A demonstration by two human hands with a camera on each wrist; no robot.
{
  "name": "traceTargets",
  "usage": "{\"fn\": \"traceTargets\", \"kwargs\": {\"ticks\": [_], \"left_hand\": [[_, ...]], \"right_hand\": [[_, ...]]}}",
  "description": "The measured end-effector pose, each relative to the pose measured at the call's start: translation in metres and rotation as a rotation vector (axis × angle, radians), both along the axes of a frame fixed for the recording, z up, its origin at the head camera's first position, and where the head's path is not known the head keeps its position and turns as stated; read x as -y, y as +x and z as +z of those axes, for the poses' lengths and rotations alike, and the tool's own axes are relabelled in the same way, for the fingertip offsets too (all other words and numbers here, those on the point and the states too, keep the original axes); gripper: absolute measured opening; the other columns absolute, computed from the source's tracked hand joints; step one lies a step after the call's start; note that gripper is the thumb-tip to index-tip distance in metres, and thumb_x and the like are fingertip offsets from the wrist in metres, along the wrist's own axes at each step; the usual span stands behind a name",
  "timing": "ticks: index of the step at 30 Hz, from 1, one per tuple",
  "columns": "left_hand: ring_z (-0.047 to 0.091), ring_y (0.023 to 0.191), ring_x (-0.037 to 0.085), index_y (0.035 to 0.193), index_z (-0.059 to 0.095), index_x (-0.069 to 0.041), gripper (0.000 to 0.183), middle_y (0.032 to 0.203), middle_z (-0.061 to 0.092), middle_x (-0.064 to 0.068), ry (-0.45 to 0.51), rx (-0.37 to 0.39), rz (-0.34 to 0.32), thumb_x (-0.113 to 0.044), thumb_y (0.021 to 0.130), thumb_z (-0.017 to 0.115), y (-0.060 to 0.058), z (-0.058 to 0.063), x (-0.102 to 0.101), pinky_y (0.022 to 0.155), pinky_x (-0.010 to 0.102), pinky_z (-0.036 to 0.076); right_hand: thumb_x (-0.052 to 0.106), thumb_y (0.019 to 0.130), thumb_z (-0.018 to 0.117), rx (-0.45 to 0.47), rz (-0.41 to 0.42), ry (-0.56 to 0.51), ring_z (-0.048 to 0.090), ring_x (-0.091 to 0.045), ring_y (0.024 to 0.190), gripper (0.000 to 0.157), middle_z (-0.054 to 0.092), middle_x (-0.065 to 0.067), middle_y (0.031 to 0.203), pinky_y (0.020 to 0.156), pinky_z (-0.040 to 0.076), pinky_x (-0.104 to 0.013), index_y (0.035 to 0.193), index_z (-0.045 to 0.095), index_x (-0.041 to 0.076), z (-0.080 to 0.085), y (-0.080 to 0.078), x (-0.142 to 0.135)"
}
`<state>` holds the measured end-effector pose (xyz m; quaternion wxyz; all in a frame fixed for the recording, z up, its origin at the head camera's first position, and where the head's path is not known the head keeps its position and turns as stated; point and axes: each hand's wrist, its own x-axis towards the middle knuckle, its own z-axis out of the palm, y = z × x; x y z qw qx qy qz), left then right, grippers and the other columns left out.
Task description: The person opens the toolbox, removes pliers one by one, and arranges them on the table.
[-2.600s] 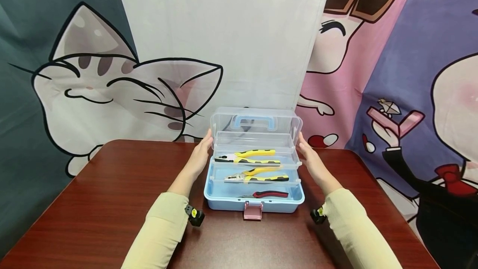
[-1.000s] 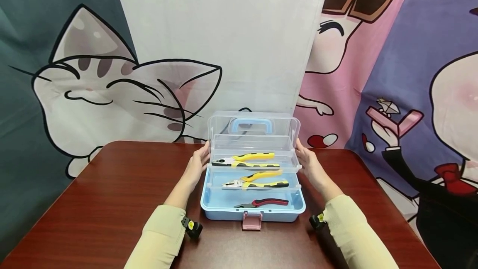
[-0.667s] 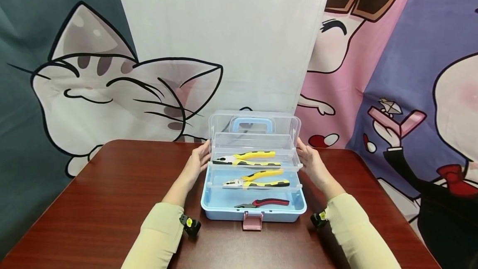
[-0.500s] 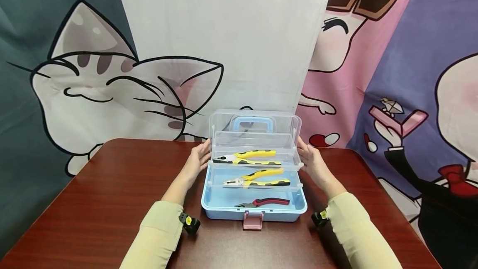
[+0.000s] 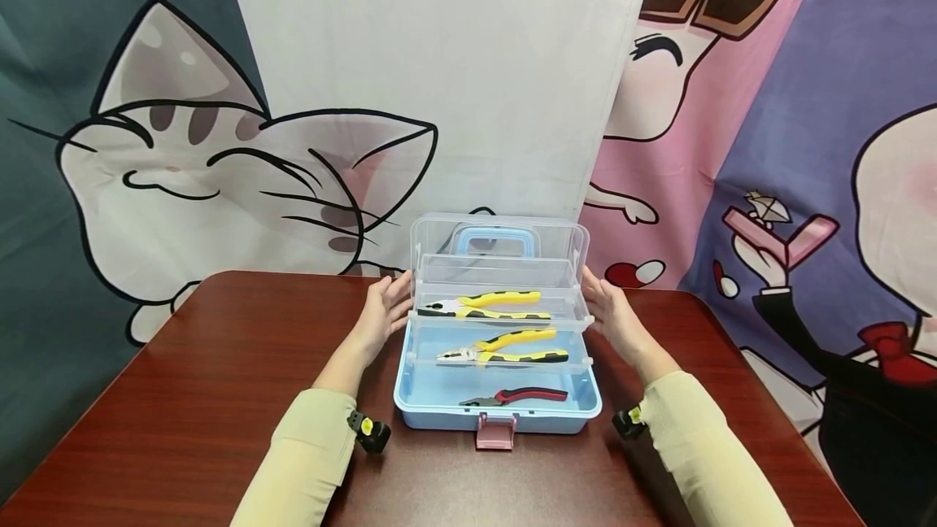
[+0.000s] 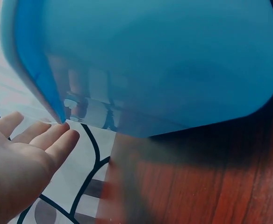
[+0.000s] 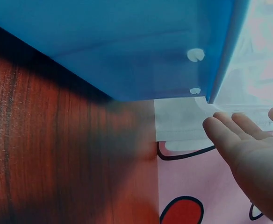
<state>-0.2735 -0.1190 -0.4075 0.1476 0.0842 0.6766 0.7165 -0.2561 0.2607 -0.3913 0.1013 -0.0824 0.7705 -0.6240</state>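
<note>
A light blue plastic toolbox (image 5: 439, 419) stands on the table with its clear lid (image 5: 439, 238) raised. Clear trays step down inside it. Pliers with yellow-and-black handles (image 5: 505, 298) lie in the upper tray, and a second yellow-handled pair of pliers (image 5: 523, 357) lies in the tray below. Red-and-black-handled pliers (image 5: 534, 394) lie on the blue bottom. My left hand (image 5: 381, 317) is beside the box's rear left side, fingers spread, fingertips right at the rim in the left wrist view. On the opposite side, my right hand (image 5: 613, 317) mirrors it, fingers extended and slightly apart.
The reddish-brown wooden table (image 5: 241, 381) extends around the box. A pink latch (image 5: 495, 433) hangs from the box's front edge. Behind the table hangs a cartoon-printed cloth (image 5: 505, 88). A blue handle (image 5: 496, 233) is set in the raised lid.
Compared with 2.6 s ago, the toolbox sits a little nearer to me and both hands are lower along its sides. Over the last half second, the left fingers have spread slightly; the box stays put.
</note>
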Motion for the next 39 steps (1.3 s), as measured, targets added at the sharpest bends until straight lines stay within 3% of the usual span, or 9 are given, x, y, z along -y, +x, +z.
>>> {"fn": "traceTargets", "kwargs": {"ticks": [12,39], "left_hand": [[0.015,0.145,0.033,0.154,0.011,-0.019,0.061,0.160,0.011,0.007,0.062,0.037,-0.028,-0.046,0.099,0.005,-0.0028,0.0025,0.0028,0.118,0.051,0.014],[0.018,0.145,0.032,0.154,0.009,-0.022,0.062,0.160,0.010,0.003,0.019,0.031,-0.023,-0.050,0.098,0.007,-0.0061,0.0005,-0.0004,0.117,0.053,0.017]], "right_hand": [[0.059,0.097,0.009,-0.008,-0.007,0.023,0.015,-0.045,0.142,0.063,0.005,-0.019,0.158,0.113,0.018,-0.063,0.153,0.003,0.029,0.0030,-0.0027,-0.0012],[0.065,0.095,0.012,-0.005,-0.052,0.061,0.022,-0.043,0.140,0.067,0.011,-0.013,0.159,0.111,0.024,-0.061,0.153,0.005,0.032,-0.0005,-0.0069,0.0007]]}}
